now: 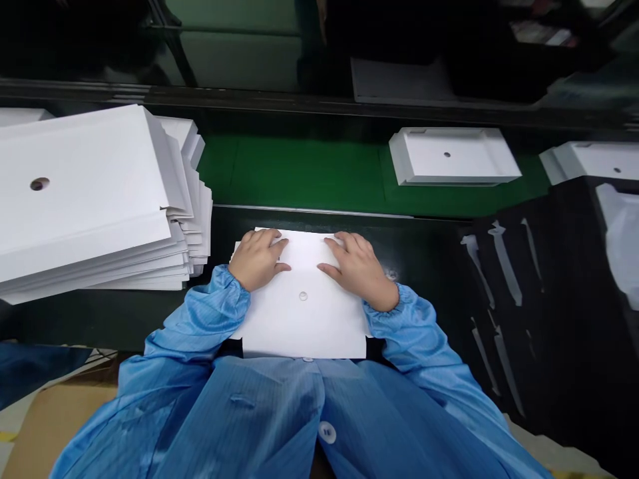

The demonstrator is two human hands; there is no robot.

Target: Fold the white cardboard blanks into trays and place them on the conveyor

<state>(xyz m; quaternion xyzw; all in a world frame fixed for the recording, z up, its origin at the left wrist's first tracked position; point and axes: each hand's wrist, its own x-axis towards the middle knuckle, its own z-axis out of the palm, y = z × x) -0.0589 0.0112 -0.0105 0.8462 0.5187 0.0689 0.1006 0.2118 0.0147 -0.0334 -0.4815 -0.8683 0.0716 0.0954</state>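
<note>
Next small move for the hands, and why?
Probably fold up the far edge of the white sheet: left hand and right hand rest near it, the sheet looks largely flat, and the white tray on the green strip has raised walls.

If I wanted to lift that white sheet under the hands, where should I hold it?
Probably hold the white sheet by its near edge, coming from the blue coat side. It lies flat, but that edge seems to poke past the table.
</note>
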